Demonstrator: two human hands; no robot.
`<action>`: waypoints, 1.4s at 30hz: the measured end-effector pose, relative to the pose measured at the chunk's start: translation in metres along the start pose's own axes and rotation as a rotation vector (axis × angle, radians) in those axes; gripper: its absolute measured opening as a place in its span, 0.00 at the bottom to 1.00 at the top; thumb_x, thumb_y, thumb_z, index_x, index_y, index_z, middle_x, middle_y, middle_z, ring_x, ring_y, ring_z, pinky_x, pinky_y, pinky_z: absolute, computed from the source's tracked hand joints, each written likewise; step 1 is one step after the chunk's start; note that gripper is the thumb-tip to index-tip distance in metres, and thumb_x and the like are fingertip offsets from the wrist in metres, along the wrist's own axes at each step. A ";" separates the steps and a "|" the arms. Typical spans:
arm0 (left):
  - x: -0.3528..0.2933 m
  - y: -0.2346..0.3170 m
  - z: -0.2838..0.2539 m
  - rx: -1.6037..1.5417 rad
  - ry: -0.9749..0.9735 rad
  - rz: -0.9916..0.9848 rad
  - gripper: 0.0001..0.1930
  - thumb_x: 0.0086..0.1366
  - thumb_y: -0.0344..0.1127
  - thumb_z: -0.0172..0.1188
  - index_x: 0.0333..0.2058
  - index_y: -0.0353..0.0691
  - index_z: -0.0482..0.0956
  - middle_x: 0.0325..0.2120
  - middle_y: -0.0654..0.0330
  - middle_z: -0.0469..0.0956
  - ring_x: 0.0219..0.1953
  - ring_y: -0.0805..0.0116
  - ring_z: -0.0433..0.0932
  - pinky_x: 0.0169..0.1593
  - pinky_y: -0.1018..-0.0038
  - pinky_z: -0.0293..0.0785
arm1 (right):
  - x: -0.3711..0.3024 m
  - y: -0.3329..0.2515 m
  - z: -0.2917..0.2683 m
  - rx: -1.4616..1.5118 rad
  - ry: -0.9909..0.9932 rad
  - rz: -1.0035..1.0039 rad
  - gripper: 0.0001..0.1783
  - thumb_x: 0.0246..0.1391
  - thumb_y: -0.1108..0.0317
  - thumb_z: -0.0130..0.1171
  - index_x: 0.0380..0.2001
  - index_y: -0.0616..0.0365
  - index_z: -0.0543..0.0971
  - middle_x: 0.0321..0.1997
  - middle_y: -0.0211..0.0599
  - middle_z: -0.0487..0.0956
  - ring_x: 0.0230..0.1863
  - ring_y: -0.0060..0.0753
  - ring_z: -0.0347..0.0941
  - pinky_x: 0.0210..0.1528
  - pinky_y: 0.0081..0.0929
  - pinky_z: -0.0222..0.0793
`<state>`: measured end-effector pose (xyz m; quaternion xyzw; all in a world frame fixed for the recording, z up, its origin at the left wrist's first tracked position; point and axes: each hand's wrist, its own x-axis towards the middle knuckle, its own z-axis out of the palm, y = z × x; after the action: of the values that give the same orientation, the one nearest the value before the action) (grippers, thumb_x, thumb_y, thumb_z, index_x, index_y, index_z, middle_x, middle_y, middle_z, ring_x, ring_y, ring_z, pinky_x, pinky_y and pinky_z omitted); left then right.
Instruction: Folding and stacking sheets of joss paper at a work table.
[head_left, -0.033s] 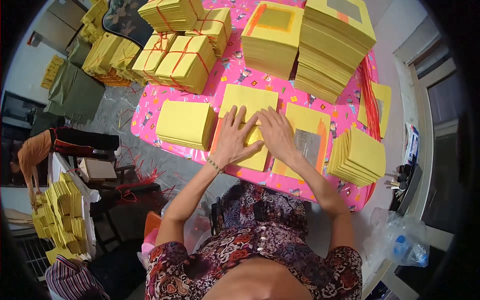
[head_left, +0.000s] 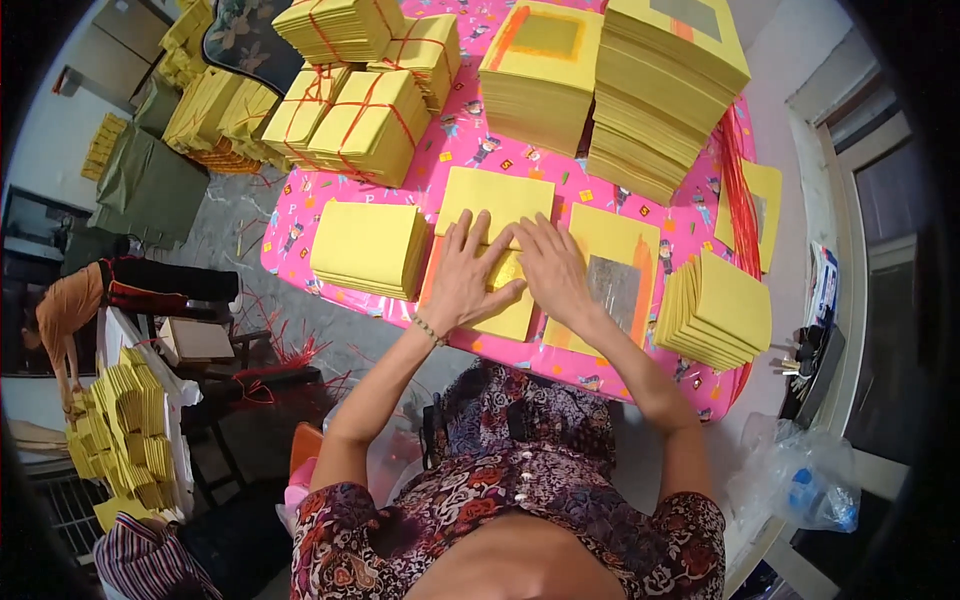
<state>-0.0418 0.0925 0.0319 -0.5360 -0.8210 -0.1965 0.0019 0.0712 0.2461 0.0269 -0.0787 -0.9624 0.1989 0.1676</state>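
Note:
My left hand (head_left: 466,272) lies flat, fingers spread, on a yellow paper sheet (head_left: 498,195) before me on the table. My right hand (head_left: 553,272) rests palm down beside it, its fingertips close to the left ones. Between the hands a brighter yellow patch shows, and an orange strip peeks out at the left edge; the hands cover much of the rest. Under my right wrist lies another yellow sheet (head_left: 600,230) with a silver-grey rectangle and orange strips. Left of my hands sits a stack of folded yellow paper (head_left: 365,245); a second folded stack (head_left: 715,310) stands to the right.
Tall yellow paper piles (head_left: 660,110) and bundles tied with red string (head_left: 365,125) stand farther back on the pink patterned tablecloth (head_left: 465,150). Red strings (head_left: 735,190) hang along the right side. At left, a person in orange (head_left: 75,305) bends over another paper-laden table.

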 end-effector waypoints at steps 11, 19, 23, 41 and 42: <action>-0.002 0.000 0.000 0.016 0.003 0.029 0.41 0.59 0.63 0.58 0.68 0.52 0.64 0.67 0.39 0.56 0.71 0.34 0.49 0.71 0.43 0.46 | -0.013 -0.004 0.007 0.023 -0.006 -0.019 0.30 0.62 0.68 0.53 0.66 0.65 0.63 0.71 0.50 0.62 0.75 0.55 0.52 0.74 0.48 0.50; -0.002 0.001 -0.005 -0.004 -0.006 0.008 0.45 0.57 0.65 0.59 0.70 0.51 0.60 0.68 0.40 0.55 0.70 0.33 0.49 0.70 0.42 0.47 | -0.020 -0.003 -0.010 0.295 0.383 0.254 0.20 0.59 0.68 0.60 0.53 0.62 0.72 0.51 0.47 0.71 0.52 0.48 0.72 0.54 0.42 0.70; -0.002 -0.001 -0.005 0.043 -0.022 0.033 0.46 0.57 0.66 0.59 0.70 0.50 0.60 0.68 0.40 0.54 0.70 0.33 0.49 0.71 0.43 0.47 | -0.020 -0.001 -0.009 0.557 0.312 0.487 0.15 0.57 0.62 0.66 0.41 0.61 0.76 0.38 0.37 0.76 0.33 0.29 0.73 0.35 0.29 0.72; -0.006 0.001 -0.012 0.020 -0.034 -0.025 0.45 0.57 0.66 0.60 0.68 0.50 0.63 0.67 0.40 0.57 0.71 0.33 0.47 0.71 0.44 0.46 | -0.007 -0.003 0.014 0.740 0.254 0.697 0.16 0.59 0.57 0.62 0.30 0.61 0.78 0.23 0.36 0.80 0.27 0.34 0.77 0.33 0.35 0.70; -0.007 0.000 -0.012 0.068 -0.023 -0.029 0.45 0.56 0.67 0.59 0.67 0.49 0.64 0.67 0.41 0.57 0.71 0.31 0.47 0.71 0.43 0.45 | -0.007 -0.002 0.015 0.737 0.268 0.686 0.15 0.59 0.58 0.63 0.30 0.61 0.78 0.23 0.37 0.80 0.26 0.34 0.77 0.32 0.35 0.70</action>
<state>-0.0408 0.0824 0.0413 -0.5259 -0.8349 -0.1623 0.0077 0.0727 0.2370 0.0128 -0.3501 -0.7174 0.5561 0.2312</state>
